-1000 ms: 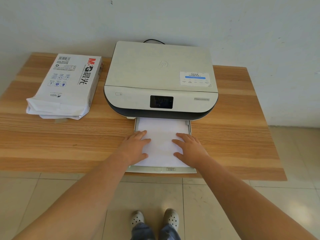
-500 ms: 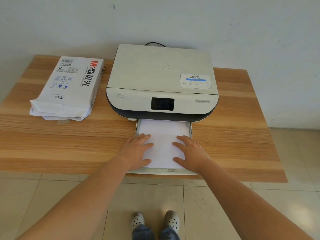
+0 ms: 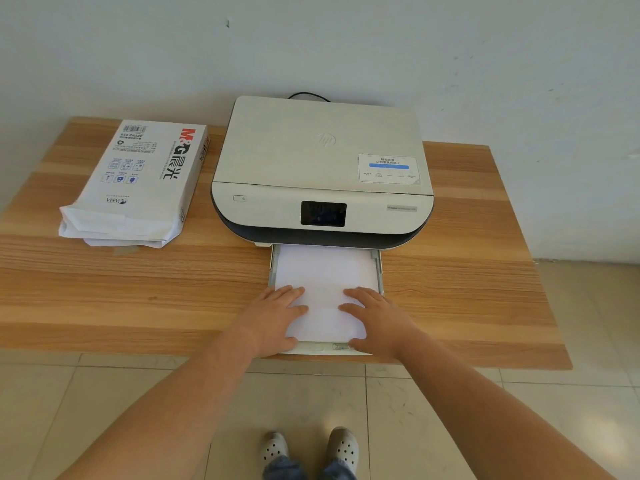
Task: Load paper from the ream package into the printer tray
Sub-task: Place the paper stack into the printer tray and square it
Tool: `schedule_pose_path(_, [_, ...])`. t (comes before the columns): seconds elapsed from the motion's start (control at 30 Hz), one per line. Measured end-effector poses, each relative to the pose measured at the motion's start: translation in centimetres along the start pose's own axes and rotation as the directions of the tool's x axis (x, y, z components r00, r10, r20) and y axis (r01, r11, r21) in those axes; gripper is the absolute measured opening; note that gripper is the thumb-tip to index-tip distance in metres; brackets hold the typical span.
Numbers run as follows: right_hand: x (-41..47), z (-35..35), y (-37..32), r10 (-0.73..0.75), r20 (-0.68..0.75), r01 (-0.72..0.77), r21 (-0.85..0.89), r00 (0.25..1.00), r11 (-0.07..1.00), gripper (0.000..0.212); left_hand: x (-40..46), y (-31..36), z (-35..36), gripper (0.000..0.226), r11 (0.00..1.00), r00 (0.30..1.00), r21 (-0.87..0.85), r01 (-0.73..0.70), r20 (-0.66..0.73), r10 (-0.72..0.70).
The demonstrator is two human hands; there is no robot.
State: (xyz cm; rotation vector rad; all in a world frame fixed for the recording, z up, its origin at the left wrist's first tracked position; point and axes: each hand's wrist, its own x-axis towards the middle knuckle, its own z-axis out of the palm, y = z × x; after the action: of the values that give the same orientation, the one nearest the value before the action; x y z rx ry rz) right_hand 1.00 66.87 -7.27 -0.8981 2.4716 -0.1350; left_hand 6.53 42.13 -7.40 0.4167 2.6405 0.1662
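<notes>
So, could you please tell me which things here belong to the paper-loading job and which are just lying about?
Part of the job:
- printer
- tray
- paper, under left hand and right hand
- paper package

Just there:
- table
- black cable
- shoes

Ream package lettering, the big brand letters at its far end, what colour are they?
Red and black, on the white ream package; only the head view shows it.

Both our forearms reach forward, bare. Left hand (image 3: 273, 315) and right hand (image 3: 375, 318) lie palm-down, fingers spread flat, side by side on the paper (image 3: 325, 271).
</notes>
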Motion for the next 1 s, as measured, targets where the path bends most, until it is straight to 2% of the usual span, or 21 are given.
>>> schedule_pose_path(0.37, [-0.19, -0.18, 0.0, -0.01, 0.014, 0.011, -0.066, 1.0, 0.998, 0.073, 0.16, -0.59, -0.16, 0.069, 1.0, 1.0, 0.005, -0.02, 0.022, 0.02])
schedule_pose_path(0.83, [-0.3, 0.1, -0.29, 0.01, -0.004, -0.01, -0.041, 1.0, 0.999, 0.073, 0.08, -0.84, -0.31, 0.069, 1.0, 0.998, -0.002, -0.027, 0.05, 0.027])
schedule_pose_path(1.0, [0.02, 0.05, -0.08, 0.018, 0.013, -0.018, -0.032, 1.0, 0.999, 0.079, 0.05, -0.83, -0.59, 0.073, 1.0, 0.999, -0.003, -0.015, 0.047, 0.015])
